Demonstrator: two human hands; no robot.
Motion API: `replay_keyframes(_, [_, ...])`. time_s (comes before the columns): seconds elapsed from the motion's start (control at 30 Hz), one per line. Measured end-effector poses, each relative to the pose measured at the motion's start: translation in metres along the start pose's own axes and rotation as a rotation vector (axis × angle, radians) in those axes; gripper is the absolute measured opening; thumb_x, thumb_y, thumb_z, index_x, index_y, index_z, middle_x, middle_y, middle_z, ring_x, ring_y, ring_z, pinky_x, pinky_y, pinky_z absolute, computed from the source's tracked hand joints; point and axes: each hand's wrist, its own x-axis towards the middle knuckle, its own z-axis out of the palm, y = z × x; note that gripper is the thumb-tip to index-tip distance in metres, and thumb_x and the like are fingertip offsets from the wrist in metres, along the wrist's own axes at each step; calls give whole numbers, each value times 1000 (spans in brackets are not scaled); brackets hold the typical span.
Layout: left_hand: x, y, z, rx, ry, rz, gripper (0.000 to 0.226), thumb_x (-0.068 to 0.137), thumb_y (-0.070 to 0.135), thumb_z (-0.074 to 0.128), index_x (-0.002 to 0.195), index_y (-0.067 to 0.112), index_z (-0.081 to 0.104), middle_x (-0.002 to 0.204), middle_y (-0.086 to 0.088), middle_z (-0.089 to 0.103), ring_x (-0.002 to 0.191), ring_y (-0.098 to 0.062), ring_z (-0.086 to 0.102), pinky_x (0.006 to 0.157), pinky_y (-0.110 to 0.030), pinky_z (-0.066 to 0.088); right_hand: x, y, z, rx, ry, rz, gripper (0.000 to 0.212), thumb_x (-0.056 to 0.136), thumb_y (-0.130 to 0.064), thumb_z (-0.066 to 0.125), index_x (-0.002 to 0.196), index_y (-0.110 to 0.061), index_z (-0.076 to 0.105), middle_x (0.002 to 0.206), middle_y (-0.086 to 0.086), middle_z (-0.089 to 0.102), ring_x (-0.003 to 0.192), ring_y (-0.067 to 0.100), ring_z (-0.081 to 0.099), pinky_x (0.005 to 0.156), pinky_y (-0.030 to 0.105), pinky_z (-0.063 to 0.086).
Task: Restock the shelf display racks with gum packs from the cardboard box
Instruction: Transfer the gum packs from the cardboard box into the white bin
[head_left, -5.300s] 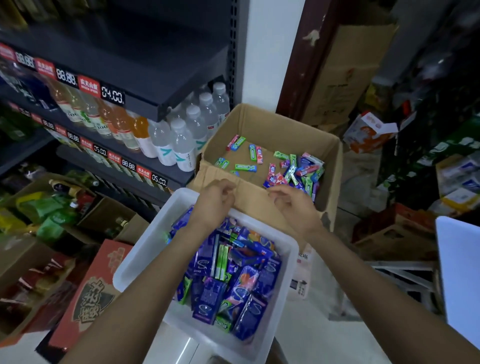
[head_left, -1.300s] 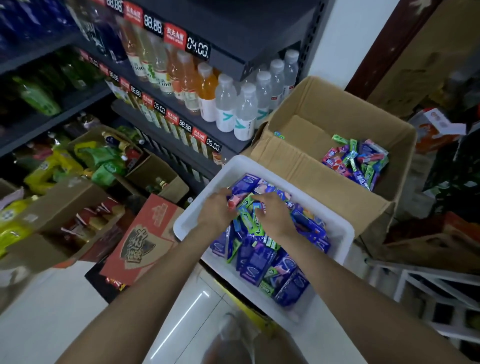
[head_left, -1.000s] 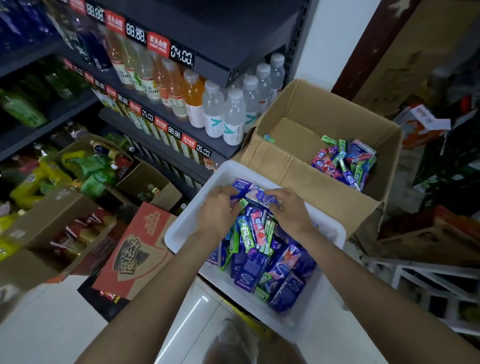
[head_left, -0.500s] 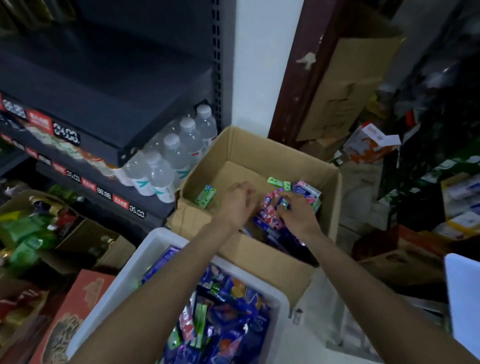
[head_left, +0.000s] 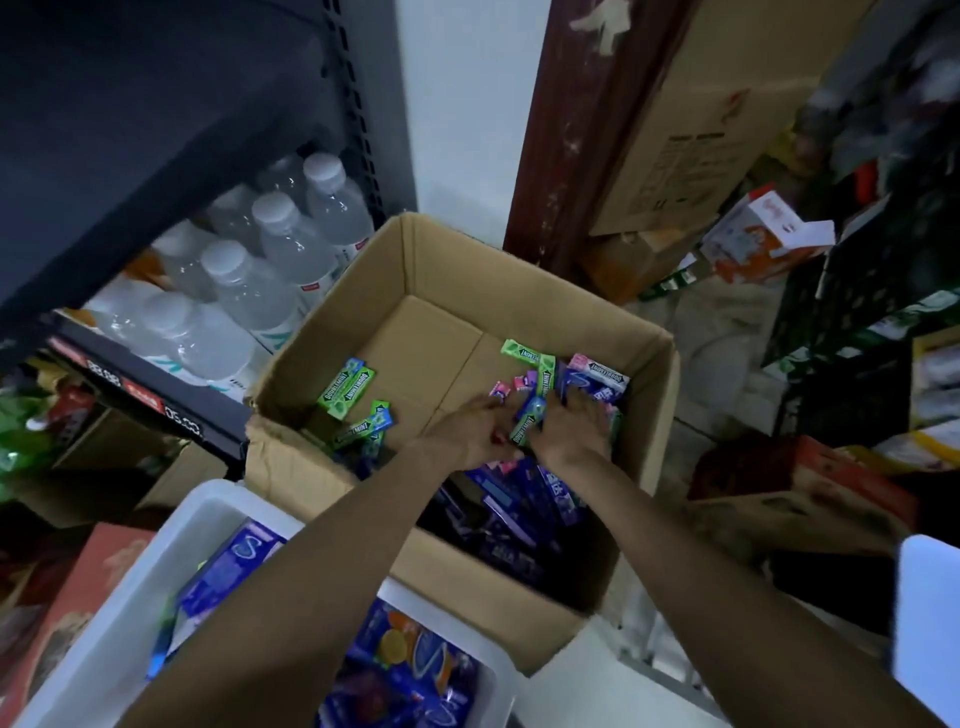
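While both arms reach down into the box, here's how it all sits:

left hand (head_left: 470, 434): fingers curled into the pile of gum packs (head_left: 545, 400); something small and red or pink shows at its fingertips, but can't tell if it's actually gripping it.
right hand (head_left: 574, 428): palm down, fingers curled over the heap, pinching a green stick pack (head_left: 527, 428) against the left hand's side.
cardboard box (head_left: 644, 415): plain brown corrugated, flaps open, creased floor bare on the far left half.
loose green packs (head_left: 347, 392): a few flat glossy Doublemint sticks lying apart by the left wall.
purple packs (head_left: 519, 512): shiny flat boxes heaped in the near right corner, under the wrists.
white bin (head_left: 130, 597): smooth plastic tub just beside the box's near wall, holding blue and purple glossy packs.
shelf (head_left: 156, 400): dark metal, with clear white-capped water bottles (head_left: 291, 244) in rows.
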Motion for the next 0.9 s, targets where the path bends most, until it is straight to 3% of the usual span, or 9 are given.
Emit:
replay_keyframes(0.07, [-2,-12,-4,32,102,-60,49,89,29,62,136,22,49,152,-6,28,136,-21,32,108,-26,30,2,4,0,-21,6,-35,61,95,-38,44,147,-12,25,153,17,20,142,31,16,117,39,12])
replay_keyframes(0.17, [-6,-26,-9,90,109,-185,56,87,35,63,139,29,43,154,-2,25,137,-24,29,111,-41,31,3,9,2,-23,-3,-101,61,96,-39,44,147,-13,24,153,16,21,143,30,13,117,40,13])
replay_keyframes(0.33, [-7,-18,-11,259,87,-238,57,78,40,71,130,32,48,142,-5,35,127,-30,31,98,-46,37,4,5,5,34,-12,-202,57,95,-28,50,146,-25,23,154,15,16,144,33,6,114,44,16])
replay_keyframes(0.4, [-5,-19,-13,293,73,-261,57,75,43,73,126,30,50,139,-7,38,127,-31,31,100,-45,35,4,4,5,41,4,-213,59,94,-25,53,146,-30,24,153,17,19,142,35,9,112,43,21])
replay_keyframes(0.47, [-4,-20,-14,280,55,-256,57,73,43,74,124,29,53,138,-10,42,130,-29,32,105,-41,28,2,3,6,50,51,-230,57,93,-25,55,144,-31,29,147,16,26,136,34,20,107,40,28])
replay_keyframes(0.53, [-6,-20,-14,254,71,-278,53,72,45,74,119,29,56,134,-9,49,130,-25,36,100,-37,23,0,3,8,62,87,-275,55,92,-22,56,141,-26,34,139,11,38,127,29,31,102,37,32])
replay_keyframes(0.67, [-14,-24,-17,137,115,-348,49,69,44,78,111,28,60,121,-7,55,123,-31,35,98,-40,31,-1,-1,3,139,76,-329,40,89,-14,59,127,-21,49,119,6,60,113,28,49,85,36,42])
replay_keyframes(0.8, [-18,-15,-16,117,68,-292,56,70,39,79,119,29,54,119,-3,60,121,-26,47,101,-40,33,-2,-5,4,20,-40,-388,38,86,-30,63,122,-24,52,127,1,55,119,24,44,92,36,35])
replay_keyframes(0.9, [-20,-17,-10,-93,61,-259,47,64,32,84,105,34,59,106,3,67,105,-21,59,95,-41,46,-1,-11,13,-58,-1,-374,40,84,-28,66,121,-24,53,122,3,58,117,24,47,94,37,34])
